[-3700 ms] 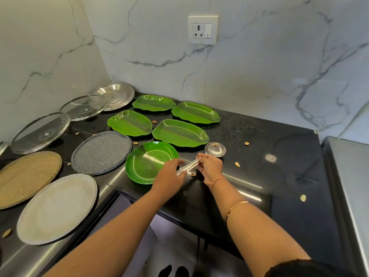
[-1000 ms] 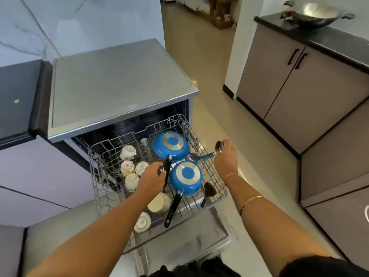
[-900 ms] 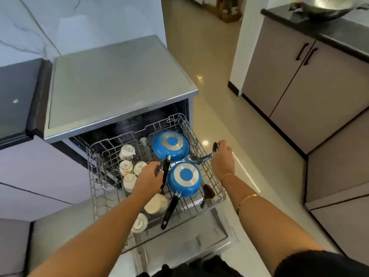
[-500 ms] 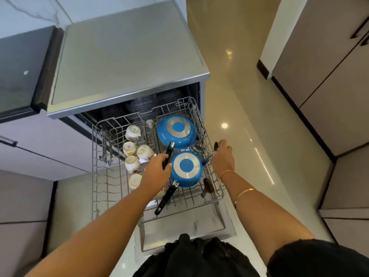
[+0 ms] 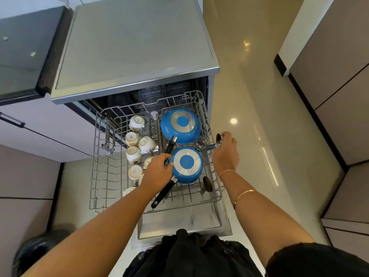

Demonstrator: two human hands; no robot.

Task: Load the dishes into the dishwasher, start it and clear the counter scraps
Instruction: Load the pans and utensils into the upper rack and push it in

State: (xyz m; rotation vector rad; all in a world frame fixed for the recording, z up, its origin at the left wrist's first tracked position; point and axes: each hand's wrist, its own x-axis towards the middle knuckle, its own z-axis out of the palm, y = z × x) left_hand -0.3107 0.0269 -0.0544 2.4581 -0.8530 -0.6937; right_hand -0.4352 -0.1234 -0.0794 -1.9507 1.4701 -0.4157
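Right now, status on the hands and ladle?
Right hand holds ladle over rack. Left hand on pan. Pans crowd the slot.

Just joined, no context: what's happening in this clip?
A person is loading a dishwasher. The right hand lowers a steel ladle into the pulled-out rack, between two upturned blue pans. The left hand rests against the nearer pan. Cups fill the rack's left side.

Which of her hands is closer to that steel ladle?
Right. The right hand grips the ladle by its handle at the rack's right edge. The left hand is apart from it, beside the near blue pan.
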